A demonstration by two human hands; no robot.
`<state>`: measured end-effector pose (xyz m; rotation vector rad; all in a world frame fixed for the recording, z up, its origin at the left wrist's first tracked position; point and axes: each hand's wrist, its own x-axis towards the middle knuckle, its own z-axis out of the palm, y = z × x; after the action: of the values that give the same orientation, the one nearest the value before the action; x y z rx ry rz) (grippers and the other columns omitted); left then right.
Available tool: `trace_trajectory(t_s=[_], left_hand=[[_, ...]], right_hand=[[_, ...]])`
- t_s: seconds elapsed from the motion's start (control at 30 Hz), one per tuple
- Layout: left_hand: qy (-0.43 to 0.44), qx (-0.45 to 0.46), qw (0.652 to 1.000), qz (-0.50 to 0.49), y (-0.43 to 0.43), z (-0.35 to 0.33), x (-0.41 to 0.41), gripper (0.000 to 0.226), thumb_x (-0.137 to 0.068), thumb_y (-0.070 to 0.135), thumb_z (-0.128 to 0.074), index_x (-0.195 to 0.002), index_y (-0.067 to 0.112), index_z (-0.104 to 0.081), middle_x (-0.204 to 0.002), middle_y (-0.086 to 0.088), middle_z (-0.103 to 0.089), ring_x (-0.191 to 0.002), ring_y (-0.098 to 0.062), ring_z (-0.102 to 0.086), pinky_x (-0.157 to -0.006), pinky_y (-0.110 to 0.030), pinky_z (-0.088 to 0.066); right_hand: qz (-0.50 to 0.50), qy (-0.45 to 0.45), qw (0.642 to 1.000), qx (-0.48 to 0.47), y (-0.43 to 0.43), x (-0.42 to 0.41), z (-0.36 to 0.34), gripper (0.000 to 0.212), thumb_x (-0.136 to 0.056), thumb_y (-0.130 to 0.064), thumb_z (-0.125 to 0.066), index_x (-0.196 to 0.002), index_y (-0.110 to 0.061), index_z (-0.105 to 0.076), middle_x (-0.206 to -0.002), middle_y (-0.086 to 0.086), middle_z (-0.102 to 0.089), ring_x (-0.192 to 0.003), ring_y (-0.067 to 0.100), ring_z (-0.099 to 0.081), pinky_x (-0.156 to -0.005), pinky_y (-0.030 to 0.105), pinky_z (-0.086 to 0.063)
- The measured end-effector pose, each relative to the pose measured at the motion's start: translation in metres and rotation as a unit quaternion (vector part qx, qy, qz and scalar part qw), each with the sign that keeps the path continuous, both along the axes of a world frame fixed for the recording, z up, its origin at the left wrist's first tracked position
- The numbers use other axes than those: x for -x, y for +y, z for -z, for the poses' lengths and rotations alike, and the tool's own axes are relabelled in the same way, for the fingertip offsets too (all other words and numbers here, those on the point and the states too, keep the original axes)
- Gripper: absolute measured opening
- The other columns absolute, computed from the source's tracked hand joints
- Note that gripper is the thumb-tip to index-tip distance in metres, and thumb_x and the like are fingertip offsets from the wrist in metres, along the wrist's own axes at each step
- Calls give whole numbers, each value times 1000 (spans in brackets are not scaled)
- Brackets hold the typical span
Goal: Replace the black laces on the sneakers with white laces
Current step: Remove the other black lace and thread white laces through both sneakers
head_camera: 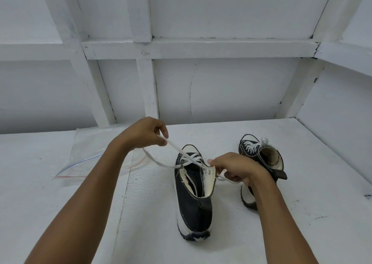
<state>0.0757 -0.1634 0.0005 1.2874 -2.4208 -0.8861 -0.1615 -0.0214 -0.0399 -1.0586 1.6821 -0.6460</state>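
A black high-top sneaker (192, 201) stands in the middle of the white surface, heel toward me, with a white lace (177, 149) crossed through its lower eyelets. My left hand (146, 132) pinches one end of that lace, raised up and to the left of the shoe. My right hand (238, 168) grips the shoe's right eyelet flap and the lace's other end. A second black sneaker (261, 155) stands to the right behind my right hand, laced in white. No black lace shows.
A clear plastic zip bag (94, 155) with red and blue seal lines lies on the white table (141, 233) at left. White framed walls close the table's back and right side.
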Motion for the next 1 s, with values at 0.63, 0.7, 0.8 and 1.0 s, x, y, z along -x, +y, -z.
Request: trace_trajectory(t_s=[0.63, 0.7, 0.8, 1.0], left_hand=[[62, -178, 975, 121, 28, 5, 30, 9, -85, 10, -74, -93, 7, -71, -80, -6, -67, -70, -16, -52, -57, -24, -41], [44, -138, 983, 112, 28, 4, 35, 13, -82, 5, -75, -93, 12, -71, -79, -1, -69, -68, -9, -54, -57, -19, -42], [-19, -24, 995, 91, 26, 6, 40, 27, -80, -3, -68, -95, 19, -70, -86, 6, -67, -71, -5, -56, -60, -16, -44], [-47, 69, 993, 86, 25, 17, 43, 17, -84, 8, -68, -93, 23, -67, -94, 9, -66, -79, -7, -60, -65, -17, -45]], right_hand=[[45, -3, 999, 8, 7, 1, 2, 28, -95, -32, -59, -79, -10, -65, -68, 1, -61, -43, 8, -28, -39, 18, -22], [-31, 33, 999, -5, 14, 1, -3, 35, -94, -27, -59, -62, -15, -65, -57, -6, -59, -44, 8, -29, -43, 20, -22], [2, -36, 996, 81, 13, 3, 0, 33, -93, -17, -61, -61, -15, -61, -57, -4, -56, -49, 7, -39, -47, 21, -27], [177, -310, 915, 188, 4, 5, 11, 35, -98, -16, -50, -64, -15, -44, -72, 13, -70, -65, 22, -67, -35, 19, -27]])
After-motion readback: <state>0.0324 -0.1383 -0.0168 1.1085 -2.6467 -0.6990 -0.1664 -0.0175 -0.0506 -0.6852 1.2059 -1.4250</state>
